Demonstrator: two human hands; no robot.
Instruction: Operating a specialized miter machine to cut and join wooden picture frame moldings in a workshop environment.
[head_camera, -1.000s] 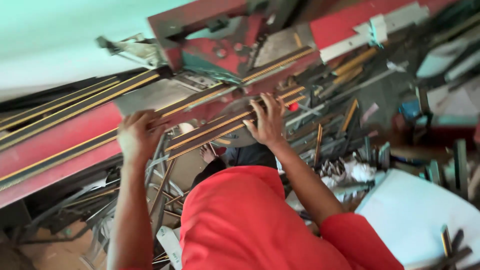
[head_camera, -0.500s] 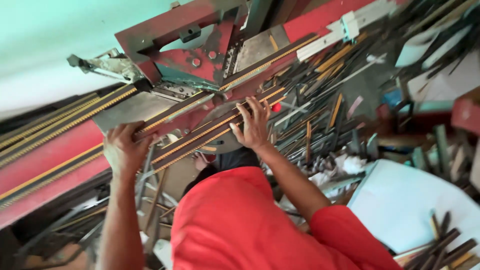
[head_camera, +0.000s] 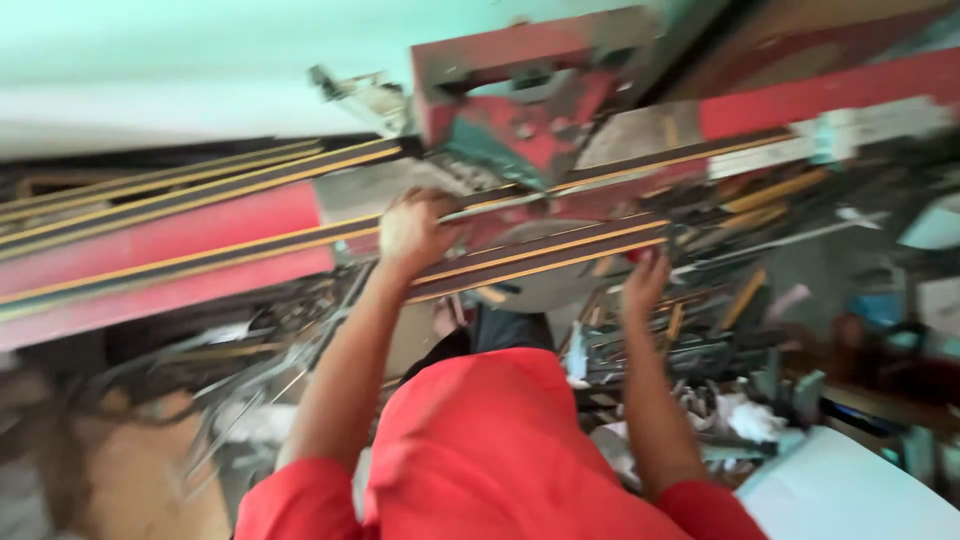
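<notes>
1. The view is blurred, looking down over a red shirt (head_camera: 500, 450) at a red machine (head_camera: 540, 110) on a cluttered worktop (head_camera: 160, 260).
2. Long dark strips with yellow edges (head_camera: 200, 255) lie across the red worktop, running from the left edge to just under the machine's head.
3. The left hand (head_camera: 415, 232) is curled closed over the near strips, knuckles up, gripping them just left of the machine.
4. The right hand (head_camera: 645, 280) sits at the right end of the near strip (head_camera: 560, 250), fingers pointing up and touching its lower edge; blur makes it impossible to tell whether it grips or only rests there.
5. A second bundle of strips (head_camera: 180, 190) lies farther back, parallel to the first and apart from both hands.
6. To the right, offcuts and metal scraps (head_camera: 700, 340) are heaped near the right hand.
7. A white sheet (head_camera: 850, 490) shows at the lower right corner.
</notes>
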